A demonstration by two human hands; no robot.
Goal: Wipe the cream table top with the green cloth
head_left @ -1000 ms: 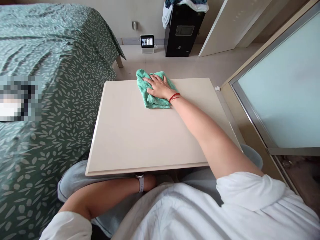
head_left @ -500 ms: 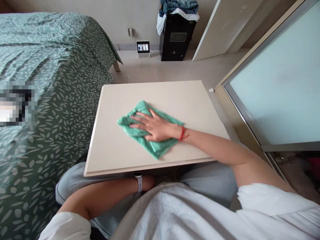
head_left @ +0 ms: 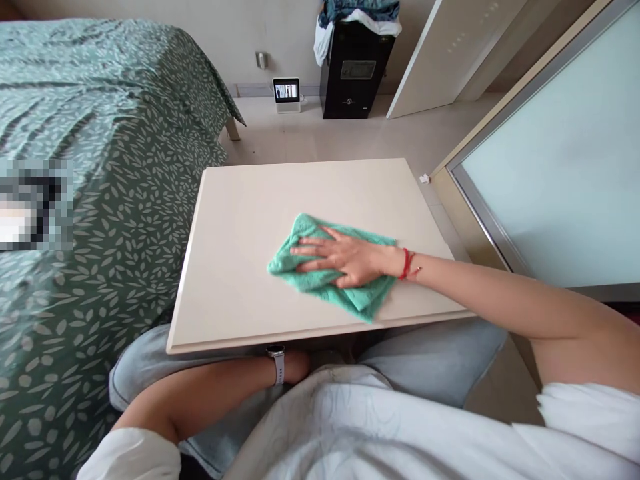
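Note:
A green cloth (head_left: pixel 370 300) lies on the cream-coloured top of a small table (head_left: pixel 240 233) in front of me. My right hand (head_left: pixel 347 257) presses down on it, palm flat and fingers spread, with a red string bracelet at the wrist. Folds of the cloth stick out around the hand on all sides. My left hand (head_left: pixel 299 366) rests in my lap, just under the near edge of the tabletop. Its fingers are hidden; a watch (head_left: pixel 278 363) with a pale strap is on that wrist.
On the left is a bed with a green leaf-patterned cover (head_left: pixel 145 167). Against the far wall stand a small screen device (head_left: pixel 287 95) and a black cabinet (head_left: pixel 350 87) with clothes on top. A door (head_left: pixel 440 53) and a frosted glass panel (head_left: pixel 560 160) are to the right.
My right hand has slid to the right across the tabletop and slightly toward me, and the green cloth has moved along under it. My left hand has stayed in place.

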